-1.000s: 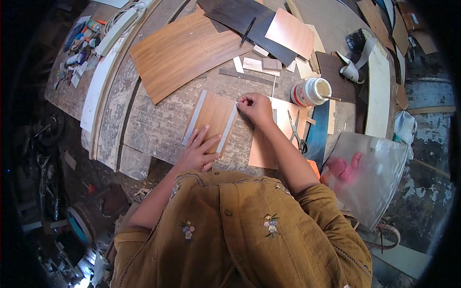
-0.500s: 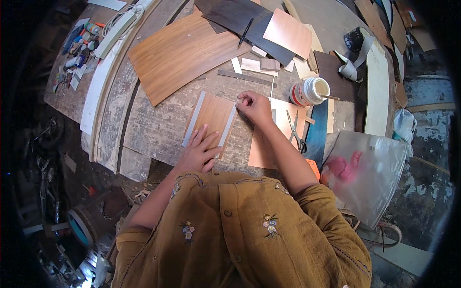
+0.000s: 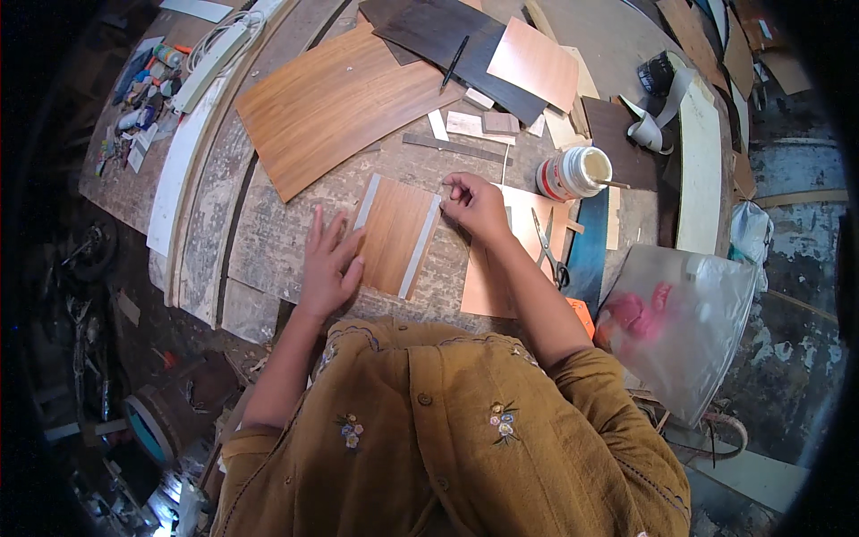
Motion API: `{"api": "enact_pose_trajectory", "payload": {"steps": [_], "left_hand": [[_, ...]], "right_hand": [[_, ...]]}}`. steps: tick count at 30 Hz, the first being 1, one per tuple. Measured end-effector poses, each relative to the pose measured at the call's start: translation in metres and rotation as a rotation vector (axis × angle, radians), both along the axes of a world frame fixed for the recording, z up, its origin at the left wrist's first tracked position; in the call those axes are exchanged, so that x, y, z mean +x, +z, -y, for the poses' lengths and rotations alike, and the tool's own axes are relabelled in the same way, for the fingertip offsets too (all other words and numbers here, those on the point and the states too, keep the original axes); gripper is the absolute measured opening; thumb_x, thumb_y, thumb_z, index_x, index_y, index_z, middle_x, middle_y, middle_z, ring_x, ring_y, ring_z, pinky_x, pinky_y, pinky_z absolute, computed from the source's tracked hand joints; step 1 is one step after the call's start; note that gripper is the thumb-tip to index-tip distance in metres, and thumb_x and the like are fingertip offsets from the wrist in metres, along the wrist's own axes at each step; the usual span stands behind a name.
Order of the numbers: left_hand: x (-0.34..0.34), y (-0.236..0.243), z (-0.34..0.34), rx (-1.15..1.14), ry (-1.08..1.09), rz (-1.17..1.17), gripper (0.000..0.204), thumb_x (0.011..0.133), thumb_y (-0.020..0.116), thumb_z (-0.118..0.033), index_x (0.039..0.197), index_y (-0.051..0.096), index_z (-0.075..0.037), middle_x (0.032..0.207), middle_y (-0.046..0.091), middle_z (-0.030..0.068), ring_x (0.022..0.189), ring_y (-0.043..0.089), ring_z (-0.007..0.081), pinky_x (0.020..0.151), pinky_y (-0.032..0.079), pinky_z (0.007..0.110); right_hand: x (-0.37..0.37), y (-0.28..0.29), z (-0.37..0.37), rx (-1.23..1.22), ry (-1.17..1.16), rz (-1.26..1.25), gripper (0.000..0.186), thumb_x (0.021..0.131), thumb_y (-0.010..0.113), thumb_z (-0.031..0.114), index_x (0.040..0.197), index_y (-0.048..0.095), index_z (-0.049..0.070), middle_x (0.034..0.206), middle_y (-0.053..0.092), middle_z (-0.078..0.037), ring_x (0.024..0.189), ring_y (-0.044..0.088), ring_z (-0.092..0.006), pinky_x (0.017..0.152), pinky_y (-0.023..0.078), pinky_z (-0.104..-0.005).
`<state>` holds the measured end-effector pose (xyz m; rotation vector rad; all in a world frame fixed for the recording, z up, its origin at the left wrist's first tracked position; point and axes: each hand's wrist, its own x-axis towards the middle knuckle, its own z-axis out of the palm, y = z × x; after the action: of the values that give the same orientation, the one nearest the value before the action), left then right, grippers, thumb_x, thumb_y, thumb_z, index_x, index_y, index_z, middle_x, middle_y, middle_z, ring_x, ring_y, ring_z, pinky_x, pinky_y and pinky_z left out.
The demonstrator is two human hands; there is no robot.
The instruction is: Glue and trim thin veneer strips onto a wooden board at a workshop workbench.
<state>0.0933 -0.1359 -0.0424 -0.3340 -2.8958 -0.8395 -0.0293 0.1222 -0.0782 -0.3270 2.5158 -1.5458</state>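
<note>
A small wood-grain panel (image 3: 394, 234) lies on the worn workbench, with a pale grey strip (image 3: 418, 251) along its right side and another pale strip (image 3: 367, 203) along its left. My left hand (image 3: 331, 266) rests at the panel's left edge, fingers spread, holding nothing. At the panel's upper right corner, my right hand (image 3: 479, 210) is closed in a pinch by the end of the right strip. Whatever is between those fingertips is too small to make out. Beneath my right forearm are a copper-coloured sheet (image 3: 488, 286) and a pair of scissors (image 3: 557, 259).
An open white jar (image 3: 586, 170) with a stick in it stands to the right. Beyond the panel lie a large wood-grain sheet (image 3: 331, 107), a dark sheet (image 3: 429, 40), a black pen (image 3: 455, 63) and wood offcuts (image 3: 479, 125). A clear plastic bag (image 3: 689, 331) hangs at the right edge.
My left hand has slid off the panel's lower part to its left edge, with the fingers spreading. My right hand stays pinched near the upper right corner.
</note>
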Motion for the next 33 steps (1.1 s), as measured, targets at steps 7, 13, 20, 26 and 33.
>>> {"api": "enact_pose_trajectory", "payload": {"steps": [7, 13, 20, 26, 33], "left_hand": [[0.003, -0.007, 0.031, -0.015, 0.119, -0.033, 0.039, 0.076, 0.06, -0.013, 0.115, 0.059, -0.011, 0.138, 0.038, 0.0137, 0.133, 0.019, 0.0424, 0.107, 0.021, 0.05], [0.011, -0.015, 0.066, -0.297, 0.339, 0.015, 0.06, 0.078, 0.061, -0.022, 0.134, 0.041, -0.011, 0.143, 0.03, 0.0163, 0.135, 0.012, 0.0418, 0.107, 0.014, 0.054], [0.021, -0.038, 0.079, -0.417, 0.46, 0.107, 0.074, 0.082, 0.057, -0.043, 0.14, 0.028, -0.01, 0.148, 0.018, 0.0143, 0.137, 0.005, 0.0403, 0.105, 0.01, 0.06], [0.012, -0.028, 0.085, -0.344, 0.477, 0.291, 0.094, 0.071, 0.065, -0.051, 0.143, 0.02, -0.011, 0.15, 0.012, 0.0123, 0.138, 0.003, 0.0387, 0.104, 0.009, 0.062], [0.013, -0.014, 0.091, -0.35, 0.409, 0.433, 0.118, 0.055, 0.074, -0.06, 0.144, 0.015, -0.009, 0.151, 0.006, 0.0133, 0.138, 0.002, 0.0355, 0.104, 0.008, 0.062]], "right_hand": [[-0.002, -0.005, 0.003, 0.107, -0.067, -0.087, 0.029, 0.07, 0.066, 0.007, 0.099, 0.062, 0.003, 0.072, 0.056, -0.005, 0.06, 0.053, -0.0119, 0.058, 0.046, -0.025], [0.006, 0.028, -0.003, 0.573, -0.105, -0.19, 0.041, 0.075, 0.058, 0.018, 0.115, 0.056, 0.008, 0.092, 0.054, -0.013, 0.081, 0.058, -0.0292, 0.069, 0.046, -0.041], [0.018, 0.035, -0.005, 0.979, 0.108, -0.482, 0.039, 0.077, 0.049, 0.012, 0.115, 0.056, 0.004, 0.092, 0.051, -0.01, 0.093, 0.048, -0.0251, 0.079, 0.034, -0.0409], [0.021, 0.041, -0.002, 1.079, 0.198, -0.298, 0.027, 0.076, 0.052, 0.014, 0.099, 0.064, 0.007, 0.09, 0.056, -0.01, 0.09, 0.054, -0.0247, 0.08, 0.036, -0.042], [0.068, 0.048, -0.02, 0.324, -0.008, 0.011, 0.028, 0.072, 0.065, 0.024, 0.098, 0.068, 0.013, 0.083, 0.059, -0.01, 0.071, 0.059, -0.023, 0.065, 0.048, -0.0337]]}}
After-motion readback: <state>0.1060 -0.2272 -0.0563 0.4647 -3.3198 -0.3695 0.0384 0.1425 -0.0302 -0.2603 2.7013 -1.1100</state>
